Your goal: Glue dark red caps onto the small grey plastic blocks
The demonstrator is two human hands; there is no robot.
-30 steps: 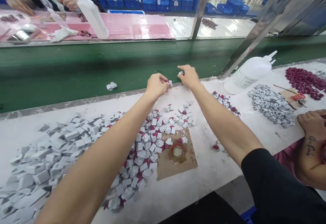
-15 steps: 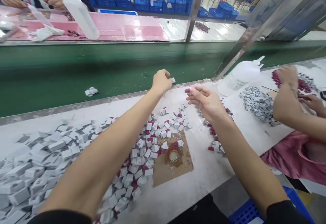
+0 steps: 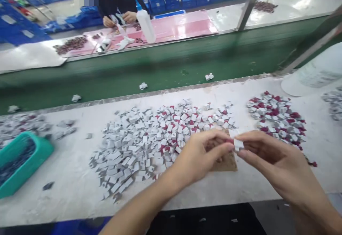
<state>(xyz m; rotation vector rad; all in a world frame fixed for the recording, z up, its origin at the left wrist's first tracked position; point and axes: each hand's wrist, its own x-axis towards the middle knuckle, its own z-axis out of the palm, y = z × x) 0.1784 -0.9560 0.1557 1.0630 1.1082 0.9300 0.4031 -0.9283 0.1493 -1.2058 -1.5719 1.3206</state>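
In front of me my left hand (image 3: 201,153) and my right hand (image 3: 278,160) meet at their fingertips, both closed in a pinch. Between them is a small white block-shaped piece (image 3: 238,144) with a dark red part on its left side. The right fingers grip the white block, while the left thumb and fingers pinch at the red end. Partly hidden under the hands lies a brown card (image 3: 231,165). Left of them spreads a large pile of white pieces (image 3: 133,146), some with red parts. A smaller pile of white-and-red pieces (image 3: 275,115) lies beyond my right hand.
A green conveyor belt (image 3: 165,71) runs behind the worktable, with several white pieces on it. A teal tray (image 3: 44,147) of dark parts stands at left. A large white container (image 3: 315,71) stands at right. Across the belt, a person works beside a white bottle (image 3: 146,25).
The view has turned left. My left hand has let go of a white piece, which now lies on the belt, and has come back to join the right hand at the red-and-white piece.
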